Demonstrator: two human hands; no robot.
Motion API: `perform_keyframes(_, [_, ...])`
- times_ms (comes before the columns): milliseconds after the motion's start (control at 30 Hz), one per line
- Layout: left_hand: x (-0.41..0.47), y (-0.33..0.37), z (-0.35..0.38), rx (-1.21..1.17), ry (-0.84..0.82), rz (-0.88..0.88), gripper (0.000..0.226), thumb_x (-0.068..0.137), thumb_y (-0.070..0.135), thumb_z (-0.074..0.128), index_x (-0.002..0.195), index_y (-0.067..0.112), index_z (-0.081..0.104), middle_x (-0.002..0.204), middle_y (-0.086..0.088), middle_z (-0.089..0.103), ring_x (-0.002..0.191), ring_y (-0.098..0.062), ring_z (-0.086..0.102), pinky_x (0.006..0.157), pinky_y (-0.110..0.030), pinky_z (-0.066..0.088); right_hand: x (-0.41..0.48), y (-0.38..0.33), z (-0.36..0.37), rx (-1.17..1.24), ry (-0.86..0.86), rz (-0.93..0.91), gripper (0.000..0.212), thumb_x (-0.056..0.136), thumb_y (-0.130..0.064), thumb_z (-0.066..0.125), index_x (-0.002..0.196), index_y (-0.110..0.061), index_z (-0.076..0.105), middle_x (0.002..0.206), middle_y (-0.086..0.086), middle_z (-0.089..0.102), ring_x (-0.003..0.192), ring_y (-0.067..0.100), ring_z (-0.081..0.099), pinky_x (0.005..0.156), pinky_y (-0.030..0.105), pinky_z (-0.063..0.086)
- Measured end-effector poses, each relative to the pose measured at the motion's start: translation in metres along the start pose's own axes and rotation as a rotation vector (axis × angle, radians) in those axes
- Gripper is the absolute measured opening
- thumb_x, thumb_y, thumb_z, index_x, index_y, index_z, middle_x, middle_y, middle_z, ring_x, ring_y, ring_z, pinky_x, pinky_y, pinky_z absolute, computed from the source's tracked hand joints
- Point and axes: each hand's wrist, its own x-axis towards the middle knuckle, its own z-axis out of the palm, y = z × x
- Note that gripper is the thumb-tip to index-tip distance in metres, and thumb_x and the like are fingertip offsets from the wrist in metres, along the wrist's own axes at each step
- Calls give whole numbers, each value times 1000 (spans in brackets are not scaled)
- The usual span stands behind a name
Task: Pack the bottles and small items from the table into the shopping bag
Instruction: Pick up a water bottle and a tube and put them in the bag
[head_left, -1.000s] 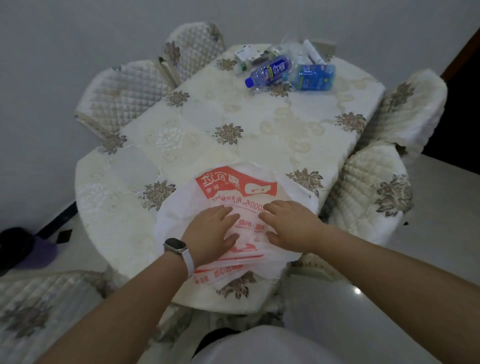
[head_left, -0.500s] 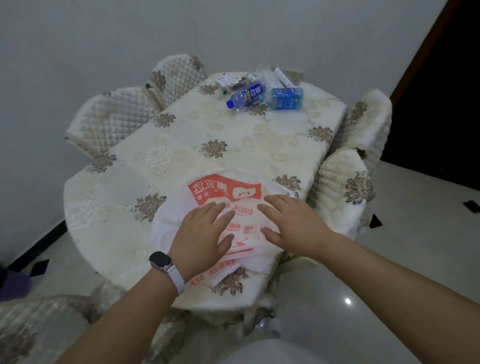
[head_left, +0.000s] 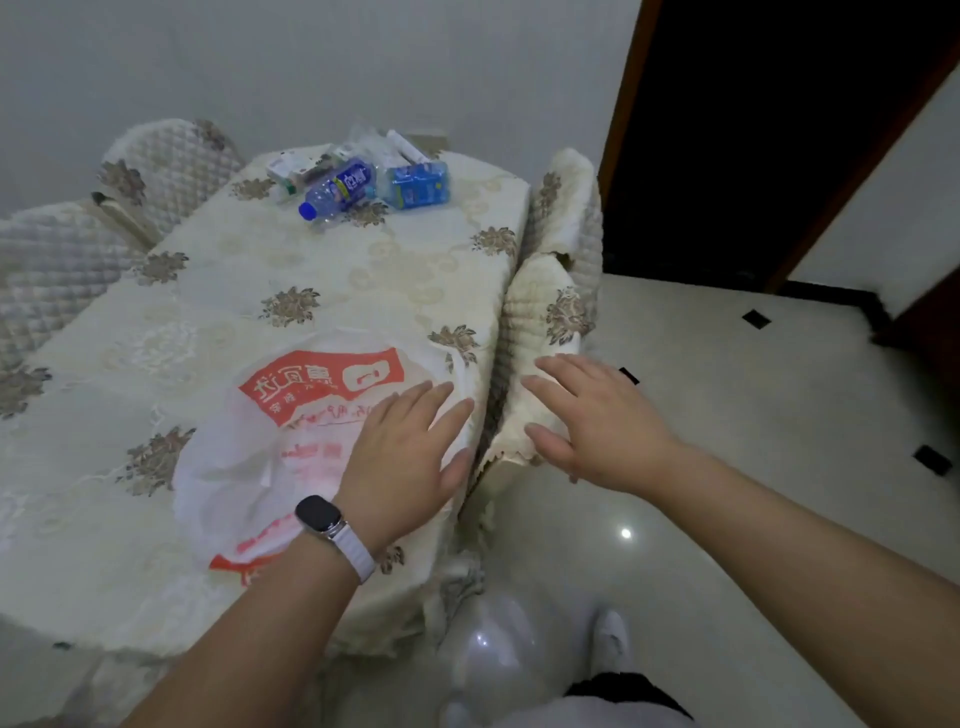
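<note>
Pressing left hand flat on white shopping bag, fingers spread, palm down, gripping nothing. Hovering right hand off the bench edge, over the padded chair, fingers spread, holding nothing. Bag lying flat and shut on the near end of the bench, red print up, handles toward the near edge. Bottle with blue cap lying on its side at the far end, well apart from the bag; blue pack just beside it, small boxes and a tube behind, partly hidden.

Judging step in hand: opening the bag, nothing packed yet. Doing it well likely meaning pinning one layer with the left hand, bringing the right hand back to the handles, rubbing the thin layers apart and lifting the mouth wide. Thin plastic probably clinging and sliding on the cloth, so keeping one hand down. Then likely moving the bag nearer the items, or fetching items one by one, heavier bottle going in first, on its side.
</note>
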Motion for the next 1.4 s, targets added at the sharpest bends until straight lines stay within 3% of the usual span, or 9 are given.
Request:
perform_keyframes(333, [123,133,28,24,6,157,46,87,39,57,127,17,62,132,-11,61,122,-33,54,97,-45,43,-72,151,-33,-11,97,151,53,88,-50,44,124,-15,61,128,11,60,117,30,56,96,43,45])
perform_keyframes(533, [211,238,44,49,27,252,46,89,42,52,127,17,63,134,-11,59,124,-31,54,101,-47,43,-124,267,-56,-42,77,206,55,90,-51,45,128,-14,60,134,12,56,124,32,51,102,44,40])
perform_keyframes(733, [263,304,61,37,78,319,47,90,41,52,129,15,63,133,-11,61,122,-31,56,100,-45,43,-159,337,-79,-41,96,285,54,92,-51,42,130,-16,58,136,10,55,126,30,50,104,43,40])
perform_keyframes(1067, [363,327,101,27,109,358,48,90,40,55,130,15,61,133,-11,60,123,-32,56,98,-46,45,-139,422,-77,-38,98,342,55,91,-50,42,130,-15,58,134,9,57,125,30,51,102,43,42])
perform_keyframes(1400, [538,276,160,-40,119,306,49,93,42,52,134,15,57,135,-12,59,126,-31,53,104,-47,43,-14,546,-76,-137,-14,362,56,94,-53,40,138,-20,51,140,4,52,131,24,45,107,41,38])
